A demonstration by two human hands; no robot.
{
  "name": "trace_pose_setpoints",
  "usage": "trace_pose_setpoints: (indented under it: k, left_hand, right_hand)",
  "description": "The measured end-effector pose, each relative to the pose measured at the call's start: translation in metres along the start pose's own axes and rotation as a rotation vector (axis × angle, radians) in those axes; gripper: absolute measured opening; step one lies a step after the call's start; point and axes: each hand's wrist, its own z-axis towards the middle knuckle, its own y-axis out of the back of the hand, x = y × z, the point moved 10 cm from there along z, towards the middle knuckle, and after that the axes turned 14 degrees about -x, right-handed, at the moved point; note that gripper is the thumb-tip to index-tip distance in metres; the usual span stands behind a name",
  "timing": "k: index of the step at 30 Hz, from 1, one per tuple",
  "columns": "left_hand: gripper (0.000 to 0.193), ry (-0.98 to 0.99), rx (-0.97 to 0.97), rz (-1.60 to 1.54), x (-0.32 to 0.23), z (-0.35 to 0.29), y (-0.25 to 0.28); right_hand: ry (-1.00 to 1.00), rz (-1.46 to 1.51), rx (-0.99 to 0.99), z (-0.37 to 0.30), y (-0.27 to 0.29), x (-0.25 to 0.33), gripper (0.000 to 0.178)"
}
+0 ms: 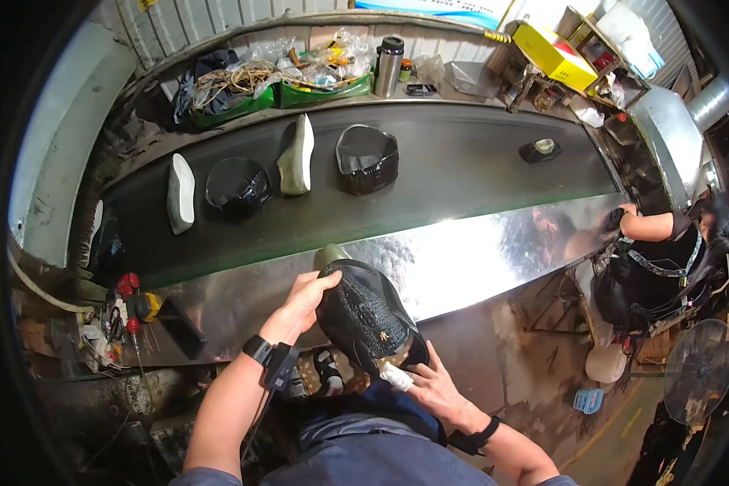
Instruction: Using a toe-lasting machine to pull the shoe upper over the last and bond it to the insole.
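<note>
My left hand (304, 300) grips the far left side of a black shoe upper (364, 312) with wrinkled, shiny leather and a small gold-coloured mark. My right hand (437, 393) closes on its near end, beside a tan patch. A white wrapping (395, 377) shows at that hand's fingertips. The upper is held tilted in front of my body, over the metal edge (454, 267) of the belt. Just behind it, partly covered, is a rounded olive piece (332, 256). On the dark belt (454, 170) lie pale sole-shaped pieces (297, 158) and open black uppers (367, 159).
Green bins (324, 91) of scraps and a steel flask (389, 66) line the back shelf, with a yellow box (555, 55) at right. Red-handled tools (130, 296) and a dark phone-like slab (181, 328) lie at left. A co-worker (656, 259) sits at right, near a fan (699, 373).
</note>
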Motion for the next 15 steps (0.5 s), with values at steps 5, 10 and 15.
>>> trace_pose_setpoints:
  k: [5,10,15]
  left_hand:
    - [0.021,-0.144,-0.092,0.036,-0.005,0.037,0.004]
    - [0.026,-0.356,-0.307,0.302,-0.033,0.067,0.015]
    - [0.032,-0.737,-0.614,0.601,-0.059,0.082,0.019]
  right_hand:
    - [-0.069,-0.077,-0.129,-0.004,-0.037,-0.019,0.055]
    - [-0.062,-0.034,-0.228,0.011,-0.030,-0.027,0.059]
    - [-0.245,0.251,-0.635,0.025,-0.011,-0.052,0.087]
